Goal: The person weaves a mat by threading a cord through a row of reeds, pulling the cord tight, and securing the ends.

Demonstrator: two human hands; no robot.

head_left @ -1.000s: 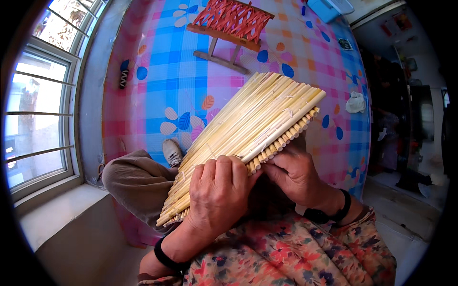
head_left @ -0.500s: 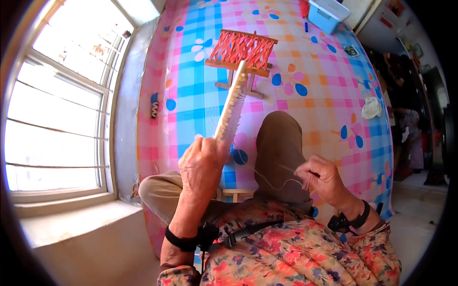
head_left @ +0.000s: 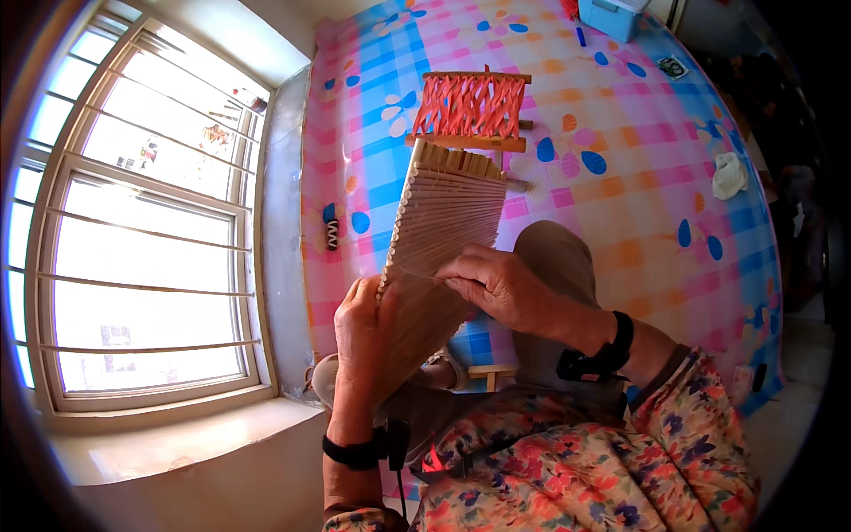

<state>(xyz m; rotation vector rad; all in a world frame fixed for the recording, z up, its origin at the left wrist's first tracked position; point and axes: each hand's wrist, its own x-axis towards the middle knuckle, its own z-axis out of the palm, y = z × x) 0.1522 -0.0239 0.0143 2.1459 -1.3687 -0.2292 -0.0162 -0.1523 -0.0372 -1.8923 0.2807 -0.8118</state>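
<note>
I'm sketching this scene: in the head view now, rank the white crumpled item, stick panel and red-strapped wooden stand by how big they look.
1. Stick panel; held up, so nearness probably enlarges it.
2. Red-strapped wooden stand.
3. White crumpled item, clearly smallest.

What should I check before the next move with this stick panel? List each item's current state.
1. Left hand gripping the stick panel by its edge: ok.
2. Right hand pinching the thread: ok, though only a faint line shows.
3. Needle on the thread: cannot tell, too small.
4. Panel's far end clear of the red-wound frame: cannot tell, they overlap in view.
5. White crumpled item away from both hands: ok.
</note>
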